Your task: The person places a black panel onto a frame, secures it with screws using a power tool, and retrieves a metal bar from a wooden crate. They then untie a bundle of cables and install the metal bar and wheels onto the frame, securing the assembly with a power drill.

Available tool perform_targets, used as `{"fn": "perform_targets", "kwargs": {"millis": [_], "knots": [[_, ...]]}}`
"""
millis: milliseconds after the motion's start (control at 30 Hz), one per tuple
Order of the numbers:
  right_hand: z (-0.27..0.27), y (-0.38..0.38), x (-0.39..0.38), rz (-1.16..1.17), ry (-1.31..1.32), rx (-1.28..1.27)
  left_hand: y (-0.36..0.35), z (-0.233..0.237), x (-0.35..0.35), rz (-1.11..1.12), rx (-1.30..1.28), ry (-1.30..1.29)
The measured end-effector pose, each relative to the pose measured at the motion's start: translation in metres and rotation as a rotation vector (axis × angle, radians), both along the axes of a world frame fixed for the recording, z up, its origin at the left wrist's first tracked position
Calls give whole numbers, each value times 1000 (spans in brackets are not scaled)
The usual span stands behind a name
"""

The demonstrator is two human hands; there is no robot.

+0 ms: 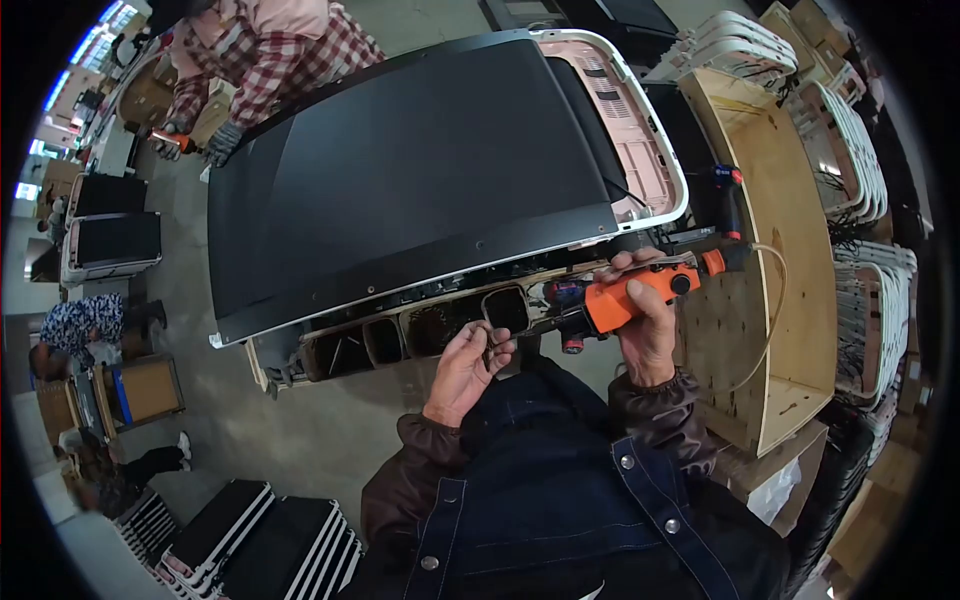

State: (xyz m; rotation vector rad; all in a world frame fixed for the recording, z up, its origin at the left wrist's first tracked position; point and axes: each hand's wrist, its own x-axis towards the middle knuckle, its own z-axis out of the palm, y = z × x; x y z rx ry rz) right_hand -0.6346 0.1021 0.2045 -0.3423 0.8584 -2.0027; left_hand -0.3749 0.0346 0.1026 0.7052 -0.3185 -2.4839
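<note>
My right hand (648,320) is wrapped around an orange power drill (625,302), whose black nose and bit point left. At the bit's tip, the fingers of my left hand (468,365) are pinched together. Whatever they hold is too small to make out. Just beyond both hands lies a large black panel (400,170) on a white frame (672,130). Below its near edge runs a row of open bins (430,328), some with small loose parts inside. Behind the orange drill, a second dark and red tool (566,291) is partly hidden.
Across the panel stands a co-worker in a checked shirt (270,60), gloved, with an orange tool (180,142). On my right are a plywood box (790,250), a red-and-black driver (730,200) and stacked white frames (885,330). Stacked black panels (280,545) stand behind left.
</note>
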Motion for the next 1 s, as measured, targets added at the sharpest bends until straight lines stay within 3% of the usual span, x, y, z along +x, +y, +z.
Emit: {"fn": "perform_targets", "kwargs": {"millis": [200,433,700,1000], "knots": [[1,-1,-38,-38,52,3,-3,15,-53,-62,-70,-195],[-9,-2,-69,-48,14,6,-6,22,-91,-59,-49,-213],[-13,-1,-84,-97,69,3,0,-2,-120,50,177,-137],[1,4,-87,-126,227,-20,11,16,-161,171,158,-200]]}}
